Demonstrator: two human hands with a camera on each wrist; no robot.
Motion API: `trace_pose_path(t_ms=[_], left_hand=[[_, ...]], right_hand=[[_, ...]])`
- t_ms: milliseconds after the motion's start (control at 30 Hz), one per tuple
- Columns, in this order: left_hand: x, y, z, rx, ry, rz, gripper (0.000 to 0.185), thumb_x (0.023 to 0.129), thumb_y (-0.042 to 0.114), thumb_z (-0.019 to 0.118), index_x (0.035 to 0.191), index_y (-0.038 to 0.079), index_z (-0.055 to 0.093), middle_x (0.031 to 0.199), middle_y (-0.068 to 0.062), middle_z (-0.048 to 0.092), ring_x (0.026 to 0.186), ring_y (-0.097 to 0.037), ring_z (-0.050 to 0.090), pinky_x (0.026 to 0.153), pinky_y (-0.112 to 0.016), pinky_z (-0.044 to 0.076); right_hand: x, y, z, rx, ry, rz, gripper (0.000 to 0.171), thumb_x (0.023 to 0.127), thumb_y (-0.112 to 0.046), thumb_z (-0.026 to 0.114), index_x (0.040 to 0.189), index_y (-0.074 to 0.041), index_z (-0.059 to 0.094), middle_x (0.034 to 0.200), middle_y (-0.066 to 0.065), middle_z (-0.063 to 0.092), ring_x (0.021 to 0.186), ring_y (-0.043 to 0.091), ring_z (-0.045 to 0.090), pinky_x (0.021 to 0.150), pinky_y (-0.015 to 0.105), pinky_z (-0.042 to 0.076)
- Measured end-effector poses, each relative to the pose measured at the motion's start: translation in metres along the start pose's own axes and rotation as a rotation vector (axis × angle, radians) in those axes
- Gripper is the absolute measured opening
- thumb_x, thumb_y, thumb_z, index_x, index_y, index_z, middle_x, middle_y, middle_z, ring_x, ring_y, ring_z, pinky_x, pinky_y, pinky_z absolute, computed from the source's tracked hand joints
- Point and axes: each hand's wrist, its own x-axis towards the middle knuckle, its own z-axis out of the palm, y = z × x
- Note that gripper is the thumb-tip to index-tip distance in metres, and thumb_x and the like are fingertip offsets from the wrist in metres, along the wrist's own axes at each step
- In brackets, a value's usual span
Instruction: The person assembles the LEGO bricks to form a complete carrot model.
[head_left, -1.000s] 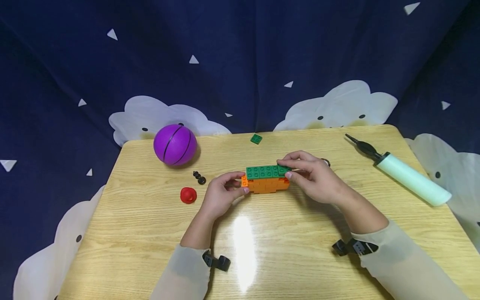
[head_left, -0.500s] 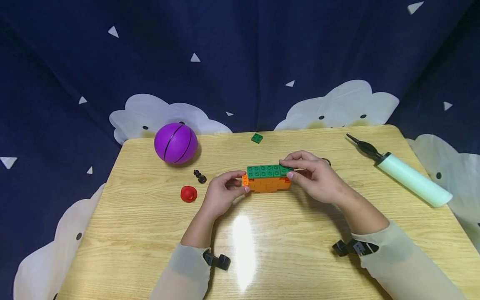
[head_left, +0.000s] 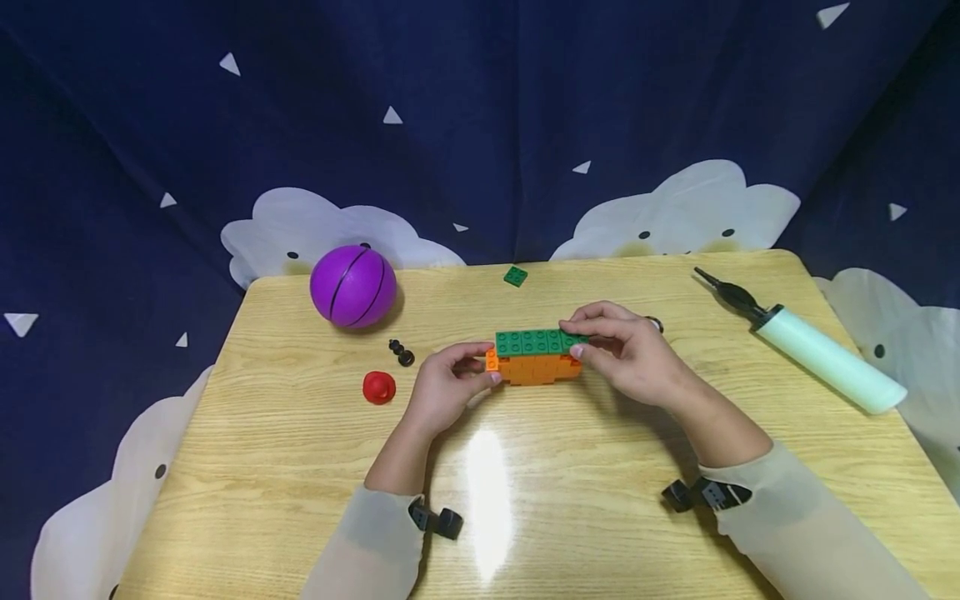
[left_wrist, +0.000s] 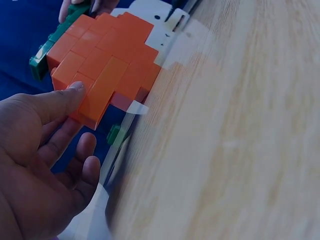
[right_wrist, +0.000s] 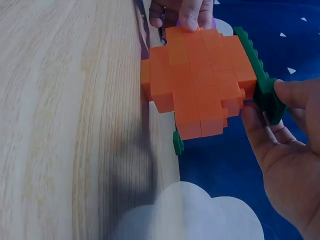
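A model of stacked toy bricks, its orange body (head_left: 536, 369) topped by a studded green row (head_left: 528, 342), is held between both hands above the table. My left hand (head_left: 442, 387) pinches the orange bricks at the left end, thumb on the near face; its other fingers reach behind in the left wrist view. At the right end, my right hand (head_left: 637, 358) pinches a green brick (right_wrist: 272, 102) between thumb and fingers. That brick sits at the end of the green row and juts past the orange body. In the right wrist view the body (right_wrist: 200, 75) has stepped edges.
A small green brick (head_left: 515, 276) lies near the far table edge. To the left are a purple ball (head_left: 353, 286), a black beaded piece (head_left: 401, 352) and a red hat-shaped piece (head_left: 378, 387). A pale green hand pump (head_left: 828, 358) lies at the right.
The green brick in my right hand has settled more in line with the green row, shifting slightly right. Both hands otherwise stay nearly still; the whole view drifts a little.
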Motion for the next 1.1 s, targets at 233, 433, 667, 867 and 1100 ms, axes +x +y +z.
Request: trace_pose_path(t_ms=[233, 433, 667, 867, 1100], left_hand=[[0.0, 0.002, -0.001, 0.003, -0.001, 0.003, 0.042, 0.084, 0.016, 0.089, 0.122, 0.025, 0.076, 0.108, 0.001, 0.071, 0.1, -0.02, 0.065, 0.087, -0.038, 0.055], [-0.001, 0.003, 0.0, -0.001, -0.01, 0.0, 0.042, 0.084, 0.015, 0.088, 0.123, 0.024, 0.076, 0.108, 0.0, 0.071, 0.101, -0.021, 0.065, 0.088, -0.038, 0.056], [-0.001, 0.002, 0.001, -0.01, -0.015, -0.002, 0.042, 0.083, 0.015, 0.089, 0.122, 0.024, 0.076, 0.108, 0.0, 0.071, 0.101, -0.022, 0.065, 0.088, -0.039, 0.056], [0.0, 0.002, 0.001, -0.01, -0.023, 0.007, 0.042, 0.084, 0.015, 0.088, 0.123, 0.023, 0.076, 0.108, 0.0, 0.071, 0.103, -0.022, 0.065, 0.089, -0.038, 0.056], [-0.001, 0.001, -0.001, -0.004, -0.019, 0.005, 0.041, 0.084, 0.016, 0.088, 0.122, 0.024, 0.076, 0.108, 0.0, 0.071, 0.1, -0.021, 0.066, 0.088, -0.038, 0.057]], right_hand=[[-0.001, 0.004, 0.001, 0.018, -0.039, 0.019, 0.042, 0.096, -0.003, 0.073, 0.137, -0.012, 0.066, 0.134, 0.006, 0.059, 0.109, 0.02, 0.061, 0.092, 0.024, 0.054], [-0.004, 0.014, 0.003, -0.029, -0.053, 0.026, 0.061, 0.092, -0.004, 0.079, 0.148, -0.013, 0.056, 0.137, 0.005, 0.057, 0.097, 0.022, 0.058, 0.083, 0.033, 0.055], [-0.01, 0.025, 0.004, -0.068, -0.085, 0.082, 0.065, 0.088, -0.01, 0.085, 0.146, -0.015, 0.058, 0.121, 0.001, 0.058, 0.081, 0.024, 0.057, 0.072, 0.033, 0.052], [-0.016, 0.033, 0.007, -0.103, -0.117, 0.133, 0.044, 0.085, -0.011, 0.087, 0.122, -0.01, 0.063, 0.098, 0.006, 0.059, 0.078, 0.021, 0.056, 0.067, 0.027, 0.05], [-0.019, 0.037, 0.011, -0.162, -0.123, 0.129, 0.023, 0.089, -0.012, 0.083, 0.098, -0.012, 0.062, 0.092, 0.004, 0.058, 0.074, 0.017, 0.053, 0.061, 0.025, 0.047]])
